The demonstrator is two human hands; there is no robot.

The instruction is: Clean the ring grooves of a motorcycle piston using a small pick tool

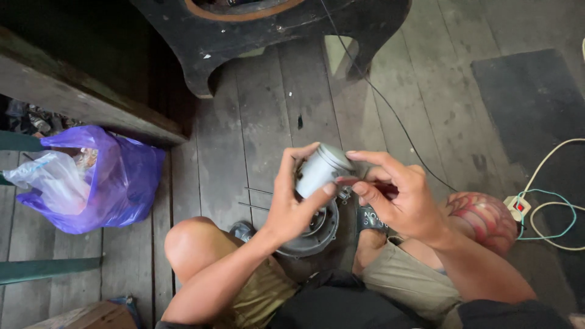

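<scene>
1. Knees and forearms are seen nearest the camera; the person is seated on a grey plank floor (268,109) with both arms reaching forward.
2. One silver metal cylinder (322,170), apparently a piston with grooves near its closed top, is held above the lap, between the two hands.
3. Left hand (295,204): fingers are curled around the cylinder's side, thumb pressed on its lower edge, fingertips hooked over the far side. It is gripped, not merely touched.
4. Right hand (399,198): thumb and forefinger are pinched together at the cylinder's lower right, on a small reddish part; what exactly is pinched cannot be told.
5. One round grey metal housing (317,234) lies under the left hand, resting by the knees.
6. Handling judgement: the cylinder is judged rigid, moderately light for metal, smooth and possibly oily, hence slippery. A hold around the plain skirt is judged safest, with the grooved band avoided.
7. Counts: one cylinder, one housing, two thin metal rods (256,198) on the floor, one purple plastic bag (116,183), one white power strip (518,206) with pale cables, one dark mat (536,103).
8. One dark wooden object (274,30) is noted at top.
</scene>
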